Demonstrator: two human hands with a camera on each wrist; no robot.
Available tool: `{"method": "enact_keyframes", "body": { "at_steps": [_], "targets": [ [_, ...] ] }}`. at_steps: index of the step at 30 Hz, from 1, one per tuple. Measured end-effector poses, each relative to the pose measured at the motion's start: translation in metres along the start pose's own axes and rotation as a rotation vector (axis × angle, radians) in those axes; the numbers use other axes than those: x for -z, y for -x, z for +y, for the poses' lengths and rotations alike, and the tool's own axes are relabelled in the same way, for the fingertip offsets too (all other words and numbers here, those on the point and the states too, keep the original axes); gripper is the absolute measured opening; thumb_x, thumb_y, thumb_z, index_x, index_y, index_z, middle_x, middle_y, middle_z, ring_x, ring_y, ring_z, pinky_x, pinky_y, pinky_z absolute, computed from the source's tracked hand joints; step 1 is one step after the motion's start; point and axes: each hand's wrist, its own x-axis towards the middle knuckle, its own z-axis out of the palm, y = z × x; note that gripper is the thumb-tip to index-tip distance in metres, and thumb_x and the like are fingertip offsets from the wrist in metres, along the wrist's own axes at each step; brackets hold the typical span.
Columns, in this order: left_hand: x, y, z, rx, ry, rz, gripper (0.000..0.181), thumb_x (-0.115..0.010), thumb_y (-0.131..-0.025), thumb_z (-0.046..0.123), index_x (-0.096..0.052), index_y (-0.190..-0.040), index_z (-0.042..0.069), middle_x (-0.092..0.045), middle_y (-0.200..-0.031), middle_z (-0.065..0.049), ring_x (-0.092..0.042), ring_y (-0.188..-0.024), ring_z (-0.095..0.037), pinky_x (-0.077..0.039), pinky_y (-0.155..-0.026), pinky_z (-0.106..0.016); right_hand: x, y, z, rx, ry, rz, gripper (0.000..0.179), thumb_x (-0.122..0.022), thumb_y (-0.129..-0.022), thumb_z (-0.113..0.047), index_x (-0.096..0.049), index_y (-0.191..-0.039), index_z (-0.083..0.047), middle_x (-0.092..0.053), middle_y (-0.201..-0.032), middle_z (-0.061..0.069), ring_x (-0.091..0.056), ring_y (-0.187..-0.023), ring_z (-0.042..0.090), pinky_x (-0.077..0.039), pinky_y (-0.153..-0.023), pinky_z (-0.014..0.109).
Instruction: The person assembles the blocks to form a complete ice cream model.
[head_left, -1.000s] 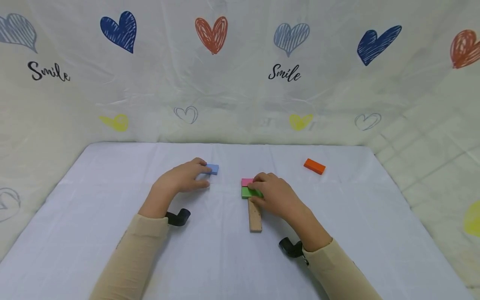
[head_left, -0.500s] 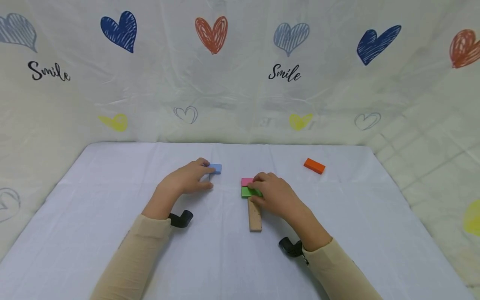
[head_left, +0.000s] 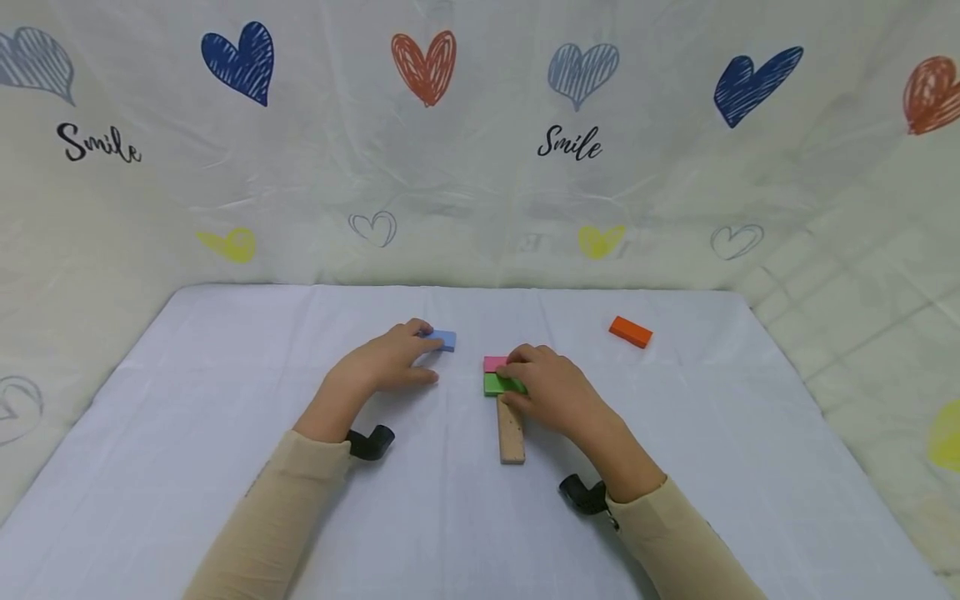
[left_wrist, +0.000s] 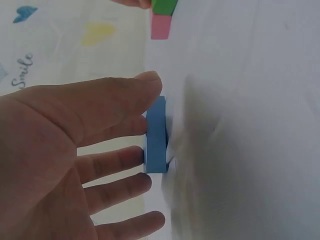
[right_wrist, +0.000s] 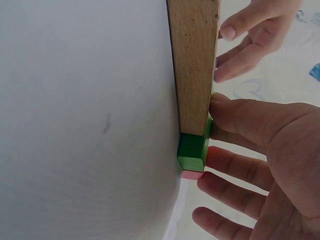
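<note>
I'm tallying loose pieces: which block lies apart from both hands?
The orange block, alone at far right; the blue block is at the left hand, while the pink block, green block and wooden block cluster at the right hand.

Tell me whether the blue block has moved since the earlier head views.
Yes: in the head view, the blue block has moved right, closer to the unmoved pink block.
</note>
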Motion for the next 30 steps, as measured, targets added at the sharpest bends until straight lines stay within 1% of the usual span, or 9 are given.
{"method": "enact_keyframes", "body": {
  "at_steps": [2,10,16,21,30],
  "targets": [
    [-0.001,-0.001,0.002,-0.011,-0.008,-0.002,0.058,-0.067,-0.095,0.031,-0.050,-0.147,0.012,-0.036,-0.154,-0.018,-0.039,-0.139,-0.035,-0.038,-0.112,-0.051,0.000,0.000,0.000,-0.005,0.002,-0.003,0.039,-0.078,-0.088,-0.030,-0.072,-0.123,-0.014,-0.063,-0.119,0.004,-0.058,-0.107,0.023,-0.054,-0.088,0.038],
    [-0.004,-0.003,0.007,-0.017,-0.031,-0.010,0.061,-0.067,-0.096,0.032,-0.047,-0.150,0.013,-0.035,-0.155,-0.018,-0.038,-0.141,-0.035,-0.035,-0.115,-0.049,-0.002,0.001,0.001,-0.014,0.005,-0.009,0.039,-0.078,-0.088,-0.030,-0.072,-0.123,-0.015,-0.063,-0.119,0.004,-0.058,-0.107,0.022,-0.054,-0.088,0.038],
    [-0.006,-0.005,0.011,-0.030,-0.024,-0.029,0.063,-0.066,-0.097,0.035,-0.044,-0.151,0.013,-0.033,-0.157,-0.017,-0.037,-0.142,-0.034,-0.035,-0.115,-0.049,-0.001,0.000,0.001,-0.017,0.004,-0.012,0.039,-0.077,-0.088,-0.031,-0.072,-0.124,-0.015,-0.063,-0.121,0.004,-0.058,-0.108,0.022,-0.055,-0.090,0.038],
    [-0.007,-0.005,0.014,-0.028,-0.032,-0.032,0.064,-0.065,-0.097,0.037,-0.044,-0.152,0.012,-0.033,-0.158,-0.017,-0.036,-0.143,-0.034,-0.034,-0.116,-0.049,-0.001,0.000,0.000,-0.013,0.006,-0.013,0.039,-0.077,-0.089,-0.031,-0.072,-0.124,-0.015,-0.063,-0.121,0.004,-0.058,-0.108,0.023,-0.055,-0.089,0.038],
    [-0.011,-0.005,0.020,-0.011,-0.067,-0.041,0.068,-0.066,-0.096,0.041,-0.040,-0.154,0.016,-0.031,-0.159,-0.014,-0.035,-0.144,-0.032,-0.035,-0.116,-0.048,0.000,0.001,-0.001,-0.010,0.007,-0.011,0.039,-0.077,-0.088,-0.031,-0.072,-0.124,-0.015,-0.063,-0.121,0.005,-0.058,-0.107,0.023,-0.055,-0.089,0.038]
  ]
}}
